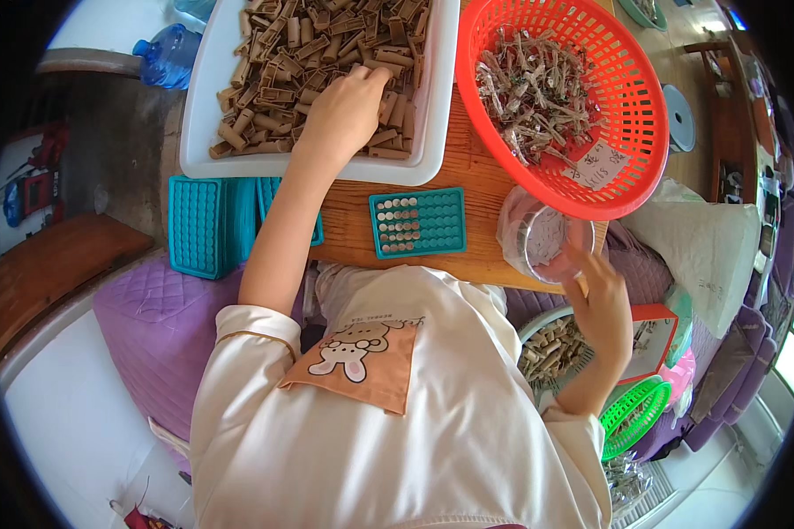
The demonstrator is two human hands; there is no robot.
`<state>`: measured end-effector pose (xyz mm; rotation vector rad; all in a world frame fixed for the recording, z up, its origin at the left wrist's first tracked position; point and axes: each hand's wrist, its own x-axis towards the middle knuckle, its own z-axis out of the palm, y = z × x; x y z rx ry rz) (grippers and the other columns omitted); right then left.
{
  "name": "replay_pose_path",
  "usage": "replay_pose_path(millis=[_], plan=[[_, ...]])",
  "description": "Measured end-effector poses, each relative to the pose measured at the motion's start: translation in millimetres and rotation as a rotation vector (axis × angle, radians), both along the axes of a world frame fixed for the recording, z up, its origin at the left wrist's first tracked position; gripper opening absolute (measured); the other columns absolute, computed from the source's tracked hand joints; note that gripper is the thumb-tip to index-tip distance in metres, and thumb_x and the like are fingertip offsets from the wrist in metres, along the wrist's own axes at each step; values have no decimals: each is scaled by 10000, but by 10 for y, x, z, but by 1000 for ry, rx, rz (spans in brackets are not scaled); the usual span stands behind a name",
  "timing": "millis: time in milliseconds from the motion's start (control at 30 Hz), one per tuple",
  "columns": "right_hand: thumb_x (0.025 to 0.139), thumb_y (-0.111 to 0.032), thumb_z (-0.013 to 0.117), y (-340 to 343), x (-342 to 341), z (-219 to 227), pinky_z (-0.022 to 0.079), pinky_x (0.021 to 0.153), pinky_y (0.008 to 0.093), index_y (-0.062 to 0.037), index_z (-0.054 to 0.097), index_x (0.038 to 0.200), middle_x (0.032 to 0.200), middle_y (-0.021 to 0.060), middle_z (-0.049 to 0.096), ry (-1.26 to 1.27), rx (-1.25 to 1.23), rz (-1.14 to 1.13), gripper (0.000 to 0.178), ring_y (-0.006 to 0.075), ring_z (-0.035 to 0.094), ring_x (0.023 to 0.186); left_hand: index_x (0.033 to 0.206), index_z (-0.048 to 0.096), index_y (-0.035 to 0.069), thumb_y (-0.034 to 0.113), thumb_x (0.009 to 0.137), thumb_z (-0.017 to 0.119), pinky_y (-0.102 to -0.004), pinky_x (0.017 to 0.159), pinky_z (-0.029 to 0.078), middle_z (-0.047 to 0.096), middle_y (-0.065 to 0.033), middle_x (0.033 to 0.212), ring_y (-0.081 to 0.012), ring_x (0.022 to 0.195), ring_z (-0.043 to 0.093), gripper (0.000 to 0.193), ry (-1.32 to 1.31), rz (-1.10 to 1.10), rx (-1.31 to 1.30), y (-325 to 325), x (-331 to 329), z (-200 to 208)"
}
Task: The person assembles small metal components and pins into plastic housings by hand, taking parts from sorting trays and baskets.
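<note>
Seemingly placed for reach, twelve-o'clock brown pieces (pixel 282 70) and three-o'clock tub (pixel 514 231) are attended by curled left fingers (pixel 378 77), parted right fingers (pixel 599 275), holds unclear.

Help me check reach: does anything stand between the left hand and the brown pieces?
Nothing visible does: the left hand is past the near rim of the white tray, touching the brown pieces.

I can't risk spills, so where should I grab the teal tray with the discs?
Probably by both short ends, coming from left and right together. The tray lies flat, with table showing beyond each end, and its discs sit only in the left part, so that side may be heavier.
</note>
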<state>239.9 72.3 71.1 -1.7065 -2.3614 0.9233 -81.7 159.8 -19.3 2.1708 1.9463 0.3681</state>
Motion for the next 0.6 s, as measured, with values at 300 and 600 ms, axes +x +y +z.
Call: replay_pose_path(millis=[300, 600], plan=[[734, -128, 565, 1430, -268, -716, 434, 693, 415, -26, 549, 920, 811, 169, 588, -38, 146, 142, 212, 327, 565, 773, 981, 499, -21, -51, 718, 492, -409, 700, 482, 516, -206, 916, -343, 822, 566, 265, 81, 36, -150, 53, 86, 17], [704, -128, 610, 1787, -231, -767, 453, 656, 346, -41, 555, 909, 774, 133, 598, -36, 96, 77, 229, 255, 587, 739, 770, 563, -11, 116, 698, 629, -381, 679, 451, 517, -154, 896, -296, 739, 558, 160, -169, 199, -125, -94, -115, 342]])
